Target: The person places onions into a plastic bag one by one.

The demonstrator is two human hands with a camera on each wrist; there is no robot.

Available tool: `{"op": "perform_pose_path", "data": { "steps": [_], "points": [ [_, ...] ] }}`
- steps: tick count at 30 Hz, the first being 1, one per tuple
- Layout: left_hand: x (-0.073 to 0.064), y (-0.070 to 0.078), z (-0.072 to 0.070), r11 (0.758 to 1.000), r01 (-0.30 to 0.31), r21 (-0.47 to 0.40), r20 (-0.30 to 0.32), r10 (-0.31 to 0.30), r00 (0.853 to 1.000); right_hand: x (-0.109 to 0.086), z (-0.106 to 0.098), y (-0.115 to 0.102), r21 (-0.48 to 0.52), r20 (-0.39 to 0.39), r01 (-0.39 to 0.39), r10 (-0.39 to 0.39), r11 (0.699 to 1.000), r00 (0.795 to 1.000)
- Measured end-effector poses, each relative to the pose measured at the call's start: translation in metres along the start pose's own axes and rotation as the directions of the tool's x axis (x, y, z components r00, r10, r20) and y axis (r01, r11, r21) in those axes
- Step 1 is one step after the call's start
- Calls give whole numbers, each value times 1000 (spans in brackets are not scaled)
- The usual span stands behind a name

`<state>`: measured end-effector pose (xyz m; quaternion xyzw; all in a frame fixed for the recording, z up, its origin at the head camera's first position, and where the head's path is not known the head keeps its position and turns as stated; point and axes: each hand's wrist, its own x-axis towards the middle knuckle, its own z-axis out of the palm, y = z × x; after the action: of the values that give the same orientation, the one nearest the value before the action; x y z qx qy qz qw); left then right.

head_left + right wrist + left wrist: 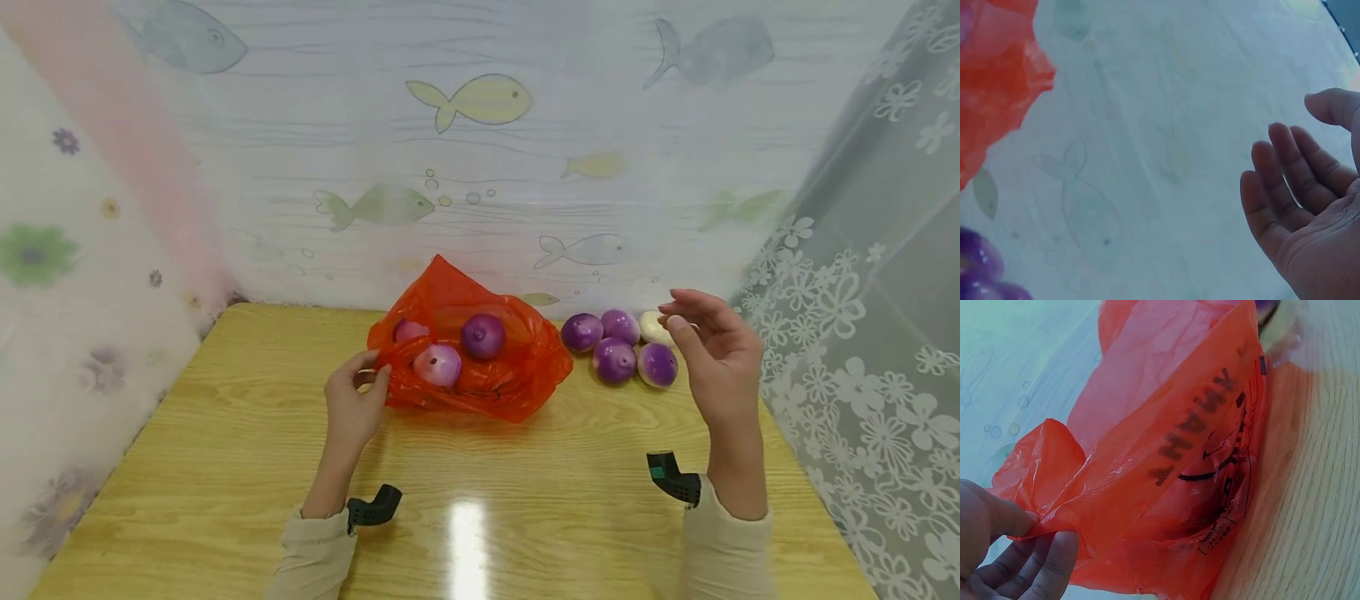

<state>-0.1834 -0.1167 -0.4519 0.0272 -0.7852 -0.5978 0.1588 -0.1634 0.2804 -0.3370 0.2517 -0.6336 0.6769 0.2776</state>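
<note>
The left hand [358, 400], at center-left of the head view, pinches the left edge of the red plastic bag [536, 367] between thumb and fingers; the left wrist view shows the film gathered at the fingertips and black lettering printed on the bag. The right hand [723, 346], at center-right, is raised with fingers relaxed and slightly bent; the right wrist view shows the thumb spread apart from them. The bag lies at the center of the head view, its mouth spread and its top edge standing up in a peak. Within it are the upper-right onion [483, 336], the lower onion [438, 365] with a paler surface, and the left onion [410, 332], partly covered by red film. Just right of the bag, four loose purple onions [615, 361] form a close cluster with a white bulb [652, 327], which the right fingertips partly overlap in the head view. Each wrist carries a black bracket [375, 506] at the cuff of a light sleeve [318, 542]. All onions and the bag rest on the wood-grain table [555, 500]. A fish-patterned backdrop [285, 158] fills the upper frame; a flower-patterned sheer curtain [862, 417] borders the right side.
</note>
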Motion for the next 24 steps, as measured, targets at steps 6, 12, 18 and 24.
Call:
{"op": "perform_pose_path", "data": {
  "steps": [6,12,18,24],
  "points": [
    [0,1,1,1000,-1,-2,2,1,1000,-12,-35,29,-96,-110,-113,102,989,989],
    [0,1,1,1000,11,16,7,-11,1000,-26,-62,68,-181,-292,-384,323,905,900],
    [0,1,1,1000,8,15,1,-8,1000,-39,-87,107,-348,-332,-610,515,712,790],
    [0,-1,2,1000,6,-9,0,-6,1000,-49,-105,130,-436,-246,-737,719,517,650]
  ]
}}
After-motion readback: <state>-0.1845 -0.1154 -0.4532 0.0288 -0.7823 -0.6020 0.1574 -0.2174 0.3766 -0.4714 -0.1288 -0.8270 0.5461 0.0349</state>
